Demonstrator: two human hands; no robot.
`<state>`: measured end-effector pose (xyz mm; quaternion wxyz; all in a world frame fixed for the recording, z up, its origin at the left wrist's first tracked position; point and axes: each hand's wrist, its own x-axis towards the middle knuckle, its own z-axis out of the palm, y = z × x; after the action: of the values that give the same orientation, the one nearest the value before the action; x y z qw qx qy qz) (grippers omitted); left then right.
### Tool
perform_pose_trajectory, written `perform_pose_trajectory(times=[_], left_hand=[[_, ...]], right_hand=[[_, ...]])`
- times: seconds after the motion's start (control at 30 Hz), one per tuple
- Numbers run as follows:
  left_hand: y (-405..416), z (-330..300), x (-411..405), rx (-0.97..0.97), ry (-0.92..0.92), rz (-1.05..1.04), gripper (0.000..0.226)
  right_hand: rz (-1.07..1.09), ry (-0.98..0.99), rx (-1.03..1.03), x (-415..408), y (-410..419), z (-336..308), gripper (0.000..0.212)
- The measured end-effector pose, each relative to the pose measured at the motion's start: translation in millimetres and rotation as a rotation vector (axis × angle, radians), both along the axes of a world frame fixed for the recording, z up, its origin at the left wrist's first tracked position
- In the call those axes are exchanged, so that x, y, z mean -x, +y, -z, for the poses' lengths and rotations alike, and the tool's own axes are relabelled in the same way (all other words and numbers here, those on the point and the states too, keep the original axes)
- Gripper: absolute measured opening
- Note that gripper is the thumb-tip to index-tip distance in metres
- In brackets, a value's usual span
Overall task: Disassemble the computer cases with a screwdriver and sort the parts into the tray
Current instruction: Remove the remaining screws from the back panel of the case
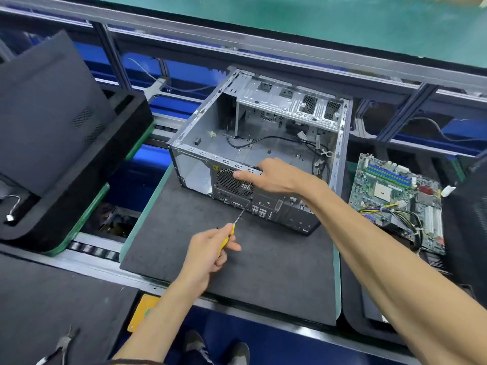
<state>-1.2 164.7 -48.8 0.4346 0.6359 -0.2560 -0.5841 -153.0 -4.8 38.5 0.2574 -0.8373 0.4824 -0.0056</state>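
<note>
An open grey computer case [290, 104] lies on its side on a dark foam pallet [263, 280], its rear panel facing me and loose black cables inside. My right hand [274, 177] grips the upper rear edge of the case, thumb across the fan grille and fingers over the rim. My left hand [208, 251] holds a yellow-handled screwdriver [241, 214]. Its tip touches the rear panel just below the fan grille.
A green motherboard [395, 196] with yellow and black wires lies on the pallet to the right. A black side panel [44, 106] leans in a foam tray on the left. Pliers [63, 343] lie at the bottom left. Metal conveyor rails run behind the case.
</note>
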Motion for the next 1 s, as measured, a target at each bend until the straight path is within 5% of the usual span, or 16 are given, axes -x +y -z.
perform_pose_trajectory(times=[0.1, 0.17, 0.23, 0.3, 0.37, 0.53, 0.7, 0.77, 1.0], left_hand=[[5, -6, 10, 0.157, -1.098, 0.245, 0.044], [6, -4, 21, 0.143, -1.425, 0.378, 0.040], [3, 0, 24, 0.089, -1.535, 0.501, 0.038], [-2, 3, 18, 0.089, -1.446, 0.499, 0.037], [-6, 8, 9, 0.164, -1.091, 0.428, 0.039], [-14, 16, -10, -0.165, 0.610, 0.188, 0.035], [-1, 25, 14, -0.202, 1.463, 0.069, 0.026], [1, 19, 20, -0.174, 1.375, 0.084, 0.024], [-4, 0, 6, -0.058, 0.229, 0.105, 0.027]], right_hand=[[0.007, 0.015, -0.004, -1, 1, -2, 0.070], [0.006, 0.000, -0.003, 0, 2, -2, 0.070], [0.005, -0.003, -0.007, 0, 2, -1, 0.070], [0.006, 0.009, -0.004, 0, 1, 2, 0.071], [0.003, 0.010, 0.007, 0, -1, 3, 0.071], [-0.015, -0.007, -0.005, 1, -2, 3, 0.070], [-0.011, -0.017, -0.007, 1, -2, 3, 0.069], [-0.009, -0.012, -0.004, 0, -1, 2, 0.070], [-0.014, -0.001, -0.008, 0, 0, 1, 0.073]])
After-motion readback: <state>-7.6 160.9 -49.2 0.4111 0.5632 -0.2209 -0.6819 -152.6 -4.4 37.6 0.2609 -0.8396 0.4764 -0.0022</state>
